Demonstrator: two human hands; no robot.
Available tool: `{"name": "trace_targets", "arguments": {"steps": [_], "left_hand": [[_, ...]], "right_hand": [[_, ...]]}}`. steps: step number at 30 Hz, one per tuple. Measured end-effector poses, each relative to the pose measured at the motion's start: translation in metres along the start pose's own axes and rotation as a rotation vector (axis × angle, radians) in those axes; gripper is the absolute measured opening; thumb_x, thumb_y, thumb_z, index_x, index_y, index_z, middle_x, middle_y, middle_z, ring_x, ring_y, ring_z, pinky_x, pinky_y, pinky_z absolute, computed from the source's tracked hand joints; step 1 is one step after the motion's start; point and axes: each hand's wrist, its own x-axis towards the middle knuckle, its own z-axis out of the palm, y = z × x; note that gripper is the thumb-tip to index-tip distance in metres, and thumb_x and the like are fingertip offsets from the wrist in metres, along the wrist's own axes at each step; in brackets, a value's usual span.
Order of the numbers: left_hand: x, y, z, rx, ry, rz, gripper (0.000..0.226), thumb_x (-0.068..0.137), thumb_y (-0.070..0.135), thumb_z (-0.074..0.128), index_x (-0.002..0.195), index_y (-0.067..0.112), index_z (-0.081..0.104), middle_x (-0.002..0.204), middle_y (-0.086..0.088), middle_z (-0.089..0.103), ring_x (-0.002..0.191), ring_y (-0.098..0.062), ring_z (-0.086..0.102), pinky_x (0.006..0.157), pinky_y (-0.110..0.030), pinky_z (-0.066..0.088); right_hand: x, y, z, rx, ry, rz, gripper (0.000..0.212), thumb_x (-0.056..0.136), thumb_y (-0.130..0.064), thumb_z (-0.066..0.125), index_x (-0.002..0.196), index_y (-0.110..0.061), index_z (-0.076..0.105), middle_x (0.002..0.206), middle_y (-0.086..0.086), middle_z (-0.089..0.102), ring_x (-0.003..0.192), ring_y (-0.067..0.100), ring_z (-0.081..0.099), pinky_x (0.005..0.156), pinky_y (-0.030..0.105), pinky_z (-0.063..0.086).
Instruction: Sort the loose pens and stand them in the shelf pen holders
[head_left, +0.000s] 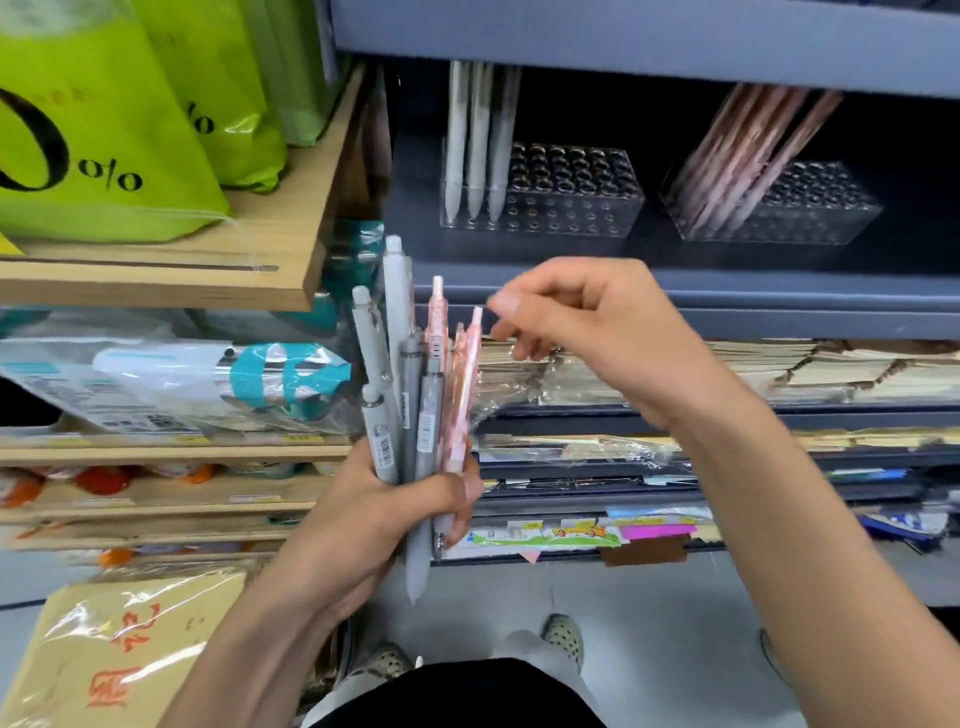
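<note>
- The left hand (415, 501) grips a bundle of pens (410, 405), fingers and thumb curled round the lower barrels; the bundle stands roughly upright, clicker ends up.
- In the bundle, the grey pens (396, 306) sit on its left side and the pink pens (460, 387) on its right; one grey tip pokes out below the fist.
- The right hand (592, 332) hovers just right of the bundle's top, at the level of the pink clickers. Its thumb and forefinger are a little apart and the other fingers loosely bent, with nothing held. The fingertips (501, 301) are blurred, so I cannot tell whether they touch the nearest pink pen.
- Above and right of the bundle, on the dark shelf (675, 293), stands a clear pen holder (576, 208) with rows of holes; three pale grey pens (475, 140) stand at its left end.
- Farther right of the bundle, on the same shelf, a second clear holder (815, 218) carries a cluster of pinkish pens (753, 150), leaning right.
- Up and left of the bundle, green bags (104, 135) rest on a wooden shelf (208, 283).
- Below and left of the bundle lies a wrapped pack of brown envelopes (119, 649).
</note>
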Motion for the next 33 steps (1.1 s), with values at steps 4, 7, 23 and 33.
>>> {"name": "trace_targets", "arguments": {"steps": [4, 7, 23, 33], "left_hand": [[0.015, -0.009, 0.035, 0.020, -0.036, -0.021, 0.019, 0.060, 0.016, 0.078, 0.071, 0.015, 0.064, 0.056, -0.013, 0.047, 0.045, -0.022, 0.044, 0.049, -0.026, 0.041], [0.028, -0.018, 0.061, 0.042, -0.003, -0.020, 0.020, 0.062, 0.021, 0.081, 0.070, 0.016, 0.064, 0.058, -0.016, 0.048, 0.046, -0.022, 0.045, 0.049, -0.027, 0.041], [0.092, -0.071, 0.168, -0.119, 0.254, -0.041, 0.028, 0.059, 0.019, 0.081, 0.083, 0.017, 0.068, 0.058, -0.007, 0.043, 0.044, -0.019, 0.041, 0.044, -0.028, 0.039], [0.093, -0.085, 0.195, -0.149, 0.399, 0.003, 0.022, 0.063, 0.005, 0.077, 0.081, 0.015, 0.068, 0.059, -0.006, 0.044, 0.043, -0.020, 0.040, 0.043, -0.029, 0.039]], "right_hand": [[-0.019, 0.017, -0.019, 0.184, -0.130, 0.019, 0.018, 0.077, -0.025, 0.074, 0.087, -0.010, 0.074, 0.080, 0.004, 0.073, 0.069, 0.013, 0.065, 0.066, 0.027, 0.054], [-0.027, 0.029, -0.045, 0.260, -0.099, 0.057, 0.019, 0.075, -0.024, 0.074, 0.085, -0.008, 0.074, 0.080, 0.009, 0.073, 0.070, 0.015, 0.064, 0.067, 0.029, 0.054], [-0.039, 0.063, -0.241, 0.461, 0.760, -0.253, 0.006, 0.092, -0.005, 0.060, 0.092, -0.009, 0.064, 0.079, -0.004, 0.071, 0.077, 0.017, 0.069, 0.082, 0.032, 0.055], [0.025, 0.054, -0.269, 0.264, 0.665, -0.293, 0.032, 0.086, 0.013, 0.054, 0.073, -0.014, 0.063, 0.064, -0.010, 0.069, 0.067, 0.012, 0.067, 0.074, 0.031, 0.055]]}}
